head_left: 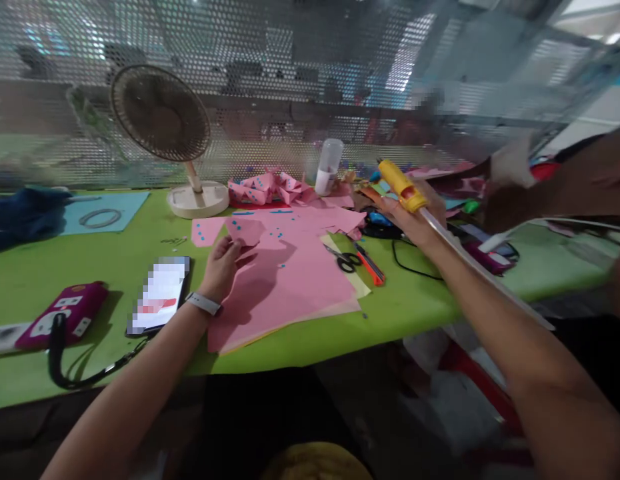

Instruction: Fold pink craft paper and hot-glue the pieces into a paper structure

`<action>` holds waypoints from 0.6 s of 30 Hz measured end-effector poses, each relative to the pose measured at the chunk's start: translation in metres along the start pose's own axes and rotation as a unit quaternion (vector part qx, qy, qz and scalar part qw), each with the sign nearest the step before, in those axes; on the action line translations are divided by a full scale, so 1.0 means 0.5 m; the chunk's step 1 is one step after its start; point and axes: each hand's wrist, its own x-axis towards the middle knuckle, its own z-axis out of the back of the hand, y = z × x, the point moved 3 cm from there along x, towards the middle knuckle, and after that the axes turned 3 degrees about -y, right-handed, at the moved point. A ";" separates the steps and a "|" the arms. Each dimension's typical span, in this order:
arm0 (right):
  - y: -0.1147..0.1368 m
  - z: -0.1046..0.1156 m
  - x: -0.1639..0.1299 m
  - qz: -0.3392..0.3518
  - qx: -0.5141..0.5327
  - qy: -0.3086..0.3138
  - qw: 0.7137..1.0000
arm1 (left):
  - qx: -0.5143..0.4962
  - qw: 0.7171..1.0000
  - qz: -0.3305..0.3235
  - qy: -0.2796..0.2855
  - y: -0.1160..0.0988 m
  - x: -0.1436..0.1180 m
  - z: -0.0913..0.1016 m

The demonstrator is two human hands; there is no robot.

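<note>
My left hand point(223, 263), with a watch band on the wrist, pinches the edge of a small pink paper piece point(246, 231) that carries blue dots. Beneath it lie large pink sheets point(285, 287) with small blue bits on them. Farther right, my right hand point(415, 212) is closed around a yellow glue gun point(403, 188), its nozzle aimed away from me to the left. A long white glue stick point(483, 270) trails from the gun's back along my forearm. Black-handled scissors point(347, 261) and an orange utility knife point(371, 265) rest right of the sheets.
A white fan point(197, 200) stands at the back left, beside a pile of dotted pink folded paper point(270, 188) and a clear bottle point(330, 167). A phone point(160, 297) and a purple power bank point(65, 315) lie left. A black cable point(415, 262) loops at right.
</note>
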 end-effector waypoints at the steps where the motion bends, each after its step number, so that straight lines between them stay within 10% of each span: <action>1: -0.033 0.001 -0.010 0.013 -0.061 0.011 0.998 | -0.002 1.000 0.002 -0.004 0.001 0.002 0.001; 8: -0.166 -0.070 -0.109 0.026 -0.173 0.209 0.962 | 0.001 1.000 -0.005 -0.015 0.003 0.010 0.008; 18: -0.255 -0.103 -0.048 0.027 -0.017 0.322 0.946 | -0.028 0.998 -0.006 -0.049 0.000 0.011 0.015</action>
